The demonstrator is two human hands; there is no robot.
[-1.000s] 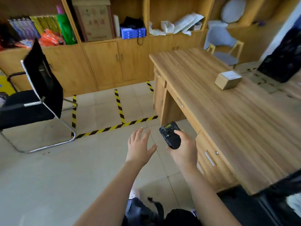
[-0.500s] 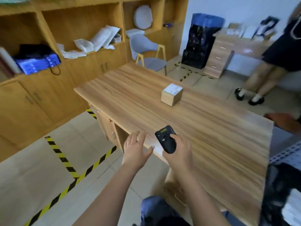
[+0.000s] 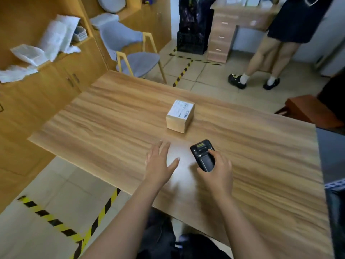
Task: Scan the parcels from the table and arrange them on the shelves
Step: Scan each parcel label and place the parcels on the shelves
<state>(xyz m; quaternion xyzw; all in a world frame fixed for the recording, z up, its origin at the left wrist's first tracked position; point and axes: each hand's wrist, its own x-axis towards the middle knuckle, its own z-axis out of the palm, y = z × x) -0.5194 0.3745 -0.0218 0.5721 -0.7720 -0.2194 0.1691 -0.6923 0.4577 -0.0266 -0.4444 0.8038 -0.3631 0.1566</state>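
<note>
A small cardboard parcel (image 3: pixel 180 115) with a white shipping label on top stands alone on the wooden table (image 3: pixel 112 124). My right hand (image 3: pixel 217 172) holds a black handheld scanner (image 3: pixel 203 157) above the table, a little nearer to me than the parcel, thumb on its keys. My left hand (image 3: pixel 160 162) hovers open, palm down, just left of the scanner and short of the parcel. White padded mailers (image 3: pixel 54 40) lie on the wooden shelf (image 3: pixel 82 42) at the upper left.
A grey chair (image 3: pixel 134 55) stands beyond the table's far edge. Another person's legs (image 3: pixel 261 60) are at the upper right by a drawer unit (image 3: pixel 222 34) and black crates (image 3: pixel 194 25). Yellow-black floor tape (image 3: pixel 89 230) runs at lower left.
My view has swung right and closer, from the floor and shelves to the table. Both hands are now over the tabletop, nearer the parcel. The scanner stays in my right hand.
</note>
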